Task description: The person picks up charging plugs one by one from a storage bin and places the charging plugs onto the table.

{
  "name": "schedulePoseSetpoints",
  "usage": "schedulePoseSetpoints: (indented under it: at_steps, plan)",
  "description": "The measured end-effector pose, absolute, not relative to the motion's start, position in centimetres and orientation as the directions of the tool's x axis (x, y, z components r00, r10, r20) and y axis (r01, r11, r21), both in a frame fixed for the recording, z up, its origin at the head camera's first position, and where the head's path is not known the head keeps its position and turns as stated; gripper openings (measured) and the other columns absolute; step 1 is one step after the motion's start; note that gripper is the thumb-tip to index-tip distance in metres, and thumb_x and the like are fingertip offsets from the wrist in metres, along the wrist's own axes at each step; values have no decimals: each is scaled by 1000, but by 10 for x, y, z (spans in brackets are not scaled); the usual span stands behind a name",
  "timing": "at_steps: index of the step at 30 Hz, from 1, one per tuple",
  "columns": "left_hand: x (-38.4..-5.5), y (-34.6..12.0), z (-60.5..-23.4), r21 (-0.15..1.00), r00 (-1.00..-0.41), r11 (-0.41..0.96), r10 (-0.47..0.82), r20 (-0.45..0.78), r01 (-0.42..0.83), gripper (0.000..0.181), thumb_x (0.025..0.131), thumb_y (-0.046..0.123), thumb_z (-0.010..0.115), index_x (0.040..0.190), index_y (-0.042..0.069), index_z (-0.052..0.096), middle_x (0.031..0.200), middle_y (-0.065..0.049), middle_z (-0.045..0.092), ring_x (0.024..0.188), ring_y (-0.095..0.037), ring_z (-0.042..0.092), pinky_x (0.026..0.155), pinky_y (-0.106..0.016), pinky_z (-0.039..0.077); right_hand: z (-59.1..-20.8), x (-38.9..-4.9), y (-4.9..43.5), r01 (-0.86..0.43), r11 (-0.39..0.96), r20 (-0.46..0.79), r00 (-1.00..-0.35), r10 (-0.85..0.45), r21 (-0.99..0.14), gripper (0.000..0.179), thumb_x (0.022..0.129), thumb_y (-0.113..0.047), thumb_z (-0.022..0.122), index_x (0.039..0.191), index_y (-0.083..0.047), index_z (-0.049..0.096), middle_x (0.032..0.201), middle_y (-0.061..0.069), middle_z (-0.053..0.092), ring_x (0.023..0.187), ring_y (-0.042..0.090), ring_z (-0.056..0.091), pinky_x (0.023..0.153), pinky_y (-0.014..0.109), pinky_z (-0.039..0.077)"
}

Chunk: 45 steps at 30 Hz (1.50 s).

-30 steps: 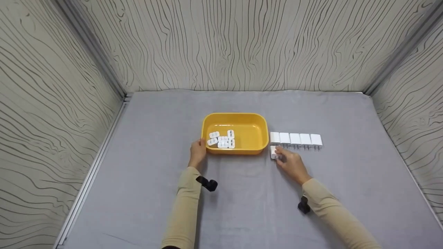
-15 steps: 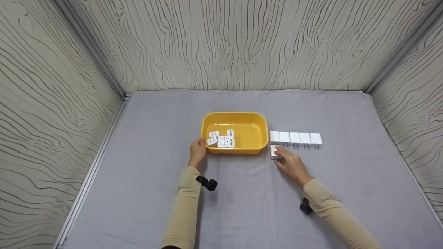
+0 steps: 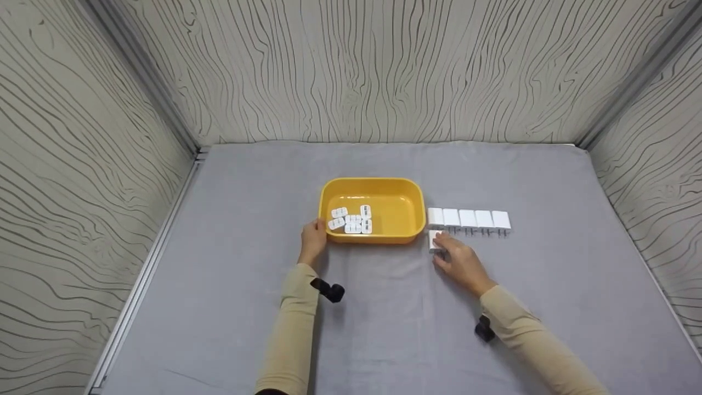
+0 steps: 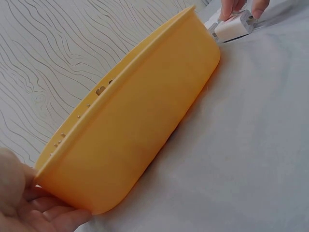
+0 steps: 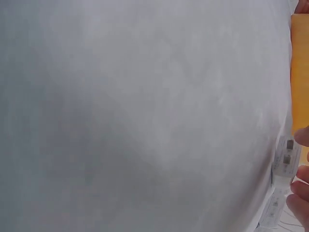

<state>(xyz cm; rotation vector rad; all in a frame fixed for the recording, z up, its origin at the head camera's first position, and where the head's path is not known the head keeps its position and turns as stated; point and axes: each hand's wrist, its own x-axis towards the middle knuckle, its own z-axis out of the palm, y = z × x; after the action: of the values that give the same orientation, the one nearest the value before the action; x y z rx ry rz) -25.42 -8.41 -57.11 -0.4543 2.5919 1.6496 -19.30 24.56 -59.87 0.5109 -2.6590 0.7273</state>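
A yellow plastic bin (image 3: 378, 240) stands mid-table with several white plug adapters (image 3: 354, 225) grouped in its left half. My left hand (image 3: 313, 240) holds the bin's near left corner, fingers under the rim in the left wrist view. Just right of the bin, one white plug adapter (image 3: 434, 241) lies on the cloth. My right hand (image 3: 463, 263) has its fingertips on top of this adapter, while the thumb stands a little off its near side. In the left wrist view, metal prongs stick out of that adapter (image 4: 232, 28).
A row of several white plug adapters (image 3: 468, 219) lies side by side behind my right hand, prongs toward me. Grey cloth (image 3: 373, 323) covers the table. Wood-grain panels (image 3: 351, 77) enclose the back and sides.
My right thumb has drawn slightly back from the adapter, with the fingertips still on top. The left hand and bin have stayed in place.
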Motion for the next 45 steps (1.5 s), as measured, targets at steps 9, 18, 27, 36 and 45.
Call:
schedulePoseSetpoints:
  at_steps: [9, 18, 27, 36, 45]
  plan:
    - [-254, -84, -569, 888, -960, 387, -223, -171, -248, 32, 102, 16, 39, 81, 1, 58, 76, -4, 48, 72, -16, 43, 63, -23, 35, -593, -190, 235, -462, 785, 442, -855, -271, -413, 37, 73, 2, 76, 108, 4, 66, 114, 23, 68, 108, 38, 65, 93, 44, 51]
    - [-254, -85, -570, 888, -959, 382, -215, -183, -255, 34, 102, 17, 37, 74, 6, 52, 71, -1, 43, 68, -13, 40, 61, -23, 33, -589, -186, 226, -465, 760, 421, -864, -278, -453, 33, 74, 3, 75, 106, 3, 67, 114, 22, 68, 108, 36, 65, 92, 43, 52]
    - [-254, -85, -570, 880, -963, 407, -208, -171, -244, 36, 102, 18, 37, 67, 14, 41, 66, 2, 36, 64, -12, 37, 59, -23, 31, -588, -181, 222, -464, 745, 403, -870, -284, -478, 30, 76, 1, 73, 106, 3, 68, 112, 20, 69, 106, 35, 66, 93, 44, 51]
    - [-254, -86, -570, 875, -967, 429, -206, -149, -226, 34, 103, 18, 38, 76, 4, 54, 73, -3, 45, 70, -15, 42, 63, -23, 34, -587, -178, 215, -490, 732, 411, -858, -308, -474, 31, 75, 1, 74, 106, 0, 68, 109, 18, 70, 103, 34, 67, 91, 44, 52]
    - [-254, -85, -571, 881, -963, 407, -214, -164, -240, 33, 102, 17, 38, 75, 5, 53, 73, -3, 45, 71, -16, 42, 64, -24, 35, -584, -176, 205, -535, 707, 424, -834, -354, -463, 31, 75, 1, 74, 106, 1, 68, 107, 17, 71, 101, 32, 68, 89, 42, 54]
